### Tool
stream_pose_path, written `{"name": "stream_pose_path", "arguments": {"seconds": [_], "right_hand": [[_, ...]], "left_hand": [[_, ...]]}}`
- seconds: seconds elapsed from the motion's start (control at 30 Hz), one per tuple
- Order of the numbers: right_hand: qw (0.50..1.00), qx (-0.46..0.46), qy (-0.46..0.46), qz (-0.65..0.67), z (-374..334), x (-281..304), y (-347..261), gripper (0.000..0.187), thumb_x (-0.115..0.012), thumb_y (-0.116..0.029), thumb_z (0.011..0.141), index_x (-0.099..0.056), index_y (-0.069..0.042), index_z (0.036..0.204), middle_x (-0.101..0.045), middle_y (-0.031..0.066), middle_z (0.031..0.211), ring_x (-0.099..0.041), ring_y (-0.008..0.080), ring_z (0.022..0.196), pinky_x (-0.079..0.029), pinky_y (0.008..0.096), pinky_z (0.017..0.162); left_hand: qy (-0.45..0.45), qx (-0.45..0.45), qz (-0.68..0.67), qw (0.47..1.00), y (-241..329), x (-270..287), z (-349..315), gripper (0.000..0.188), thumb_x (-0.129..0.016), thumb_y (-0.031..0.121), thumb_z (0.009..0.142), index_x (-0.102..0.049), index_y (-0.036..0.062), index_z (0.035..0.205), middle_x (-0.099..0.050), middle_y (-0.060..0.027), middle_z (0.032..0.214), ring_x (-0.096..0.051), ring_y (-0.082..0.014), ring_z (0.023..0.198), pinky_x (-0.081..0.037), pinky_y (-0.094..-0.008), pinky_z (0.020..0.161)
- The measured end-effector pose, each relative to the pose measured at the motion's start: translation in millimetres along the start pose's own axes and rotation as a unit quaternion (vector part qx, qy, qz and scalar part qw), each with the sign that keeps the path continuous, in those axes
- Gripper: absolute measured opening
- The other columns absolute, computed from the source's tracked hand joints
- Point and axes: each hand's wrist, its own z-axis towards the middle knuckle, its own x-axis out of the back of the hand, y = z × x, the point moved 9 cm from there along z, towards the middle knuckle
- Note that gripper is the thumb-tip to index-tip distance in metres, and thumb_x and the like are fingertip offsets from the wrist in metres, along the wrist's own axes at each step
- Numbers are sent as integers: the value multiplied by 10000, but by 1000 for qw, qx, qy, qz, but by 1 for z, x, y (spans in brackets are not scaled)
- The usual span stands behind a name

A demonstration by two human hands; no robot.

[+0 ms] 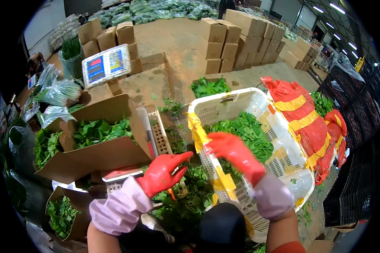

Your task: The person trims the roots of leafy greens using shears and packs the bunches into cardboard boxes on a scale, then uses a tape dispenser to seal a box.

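I have the right hand (pixel 238 154), in a red glove, above the left edge of the white crate (pixel 278 122), fingers stretched toward the person's left. Motion blurs them, so I cannot tell whether they are pinching anything or touching the rim. The left hand (pixel 162 175), also red-gloved, is outside that edge, thumb and forefinger spread apart with nothing I can see between them. Pale lilac sleeve covers ring both wrists.

The leafy greens (pixel 251 139) I see lie inside the crate in a loose heap, mostly toward its far half. Yellow tape (pixel 226 183) wraps parts of the crate's left rim. Just outside that rim, more loose greens (pixel 194 189) are strewn over the floor (pixel 169 46), near the left hand.

Farther left I see an open cardboard box (pixel 86 162) with greens within its flaps, and nearer the person a smaller box (pixel 78 225), also holding greens. A weighing-scale display (pixel 107 65) stands beyond the larger box's far edge. Against the crate's right edge lie red mesh sacks (pixel 293 101) banded in yellow; black crates (pixel 350 92) are stacked beyond them. Closed cartons (pixel 247 38) stand piled farther back on the floor.
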Motion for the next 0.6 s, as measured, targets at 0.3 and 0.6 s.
{"name": "stream_pose_path", "arguments": {"seconds": [0.3, 0.6], "right_hand": [[749, -45, 441, -493, -29, 325, 110, 569, -692, -258, 708, -500, 14, 1169, -639, 195, 1033, -646, 293, 846, -510, 375, 727], [596, -182, 439, -648, 53, 336, 178, 960, -841, -404, 505, -367, -48, 1260, -477, 166, 1210, -451, 315, 1163, -377, 442, 959]], "left_hand": [[23, -61, 130, 989, -2, -138, 138, 417, -653, 174, 732, -576, 100, 1136, -639, -130, 922, -581, -295, 973, -345, -480, 1018], [5, -8, 127, 992, -15, -144, 140, 390, -652, 148, 702, -610, 106, 1087, -654, -96, 900, -592, -273, 976, -327, -486, 1034]]}}
